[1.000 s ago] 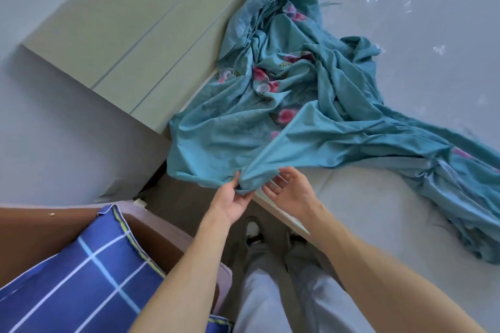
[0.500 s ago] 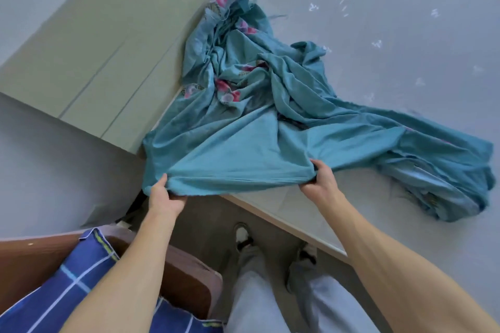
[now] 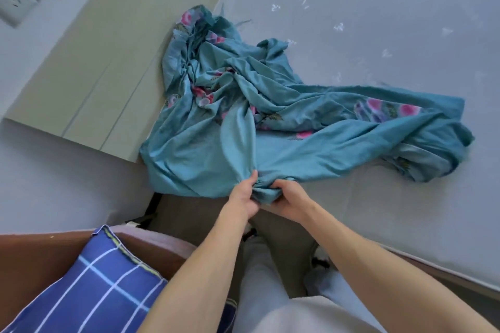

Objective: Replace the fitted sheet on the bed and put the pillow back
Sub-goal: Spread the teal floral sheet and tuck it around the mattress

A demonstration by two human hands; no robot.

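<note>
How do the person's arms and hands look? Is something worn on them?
Both forearms are bare, with no sleeve in view. The left hand and the right hand have no gloves; no ring, watch or bracelet shows. Light trousers appear below.

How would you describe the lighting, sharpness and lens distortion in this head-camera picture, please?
Head view: soft, even daylight, no glare; faint shadows lie under the folds of the teal floral sheet. The wide lens bends the headboard and mattress edges. Both hands, left hand and right hand, look fairly sharp; the blue plaid pillow is slightly soft.
</note>
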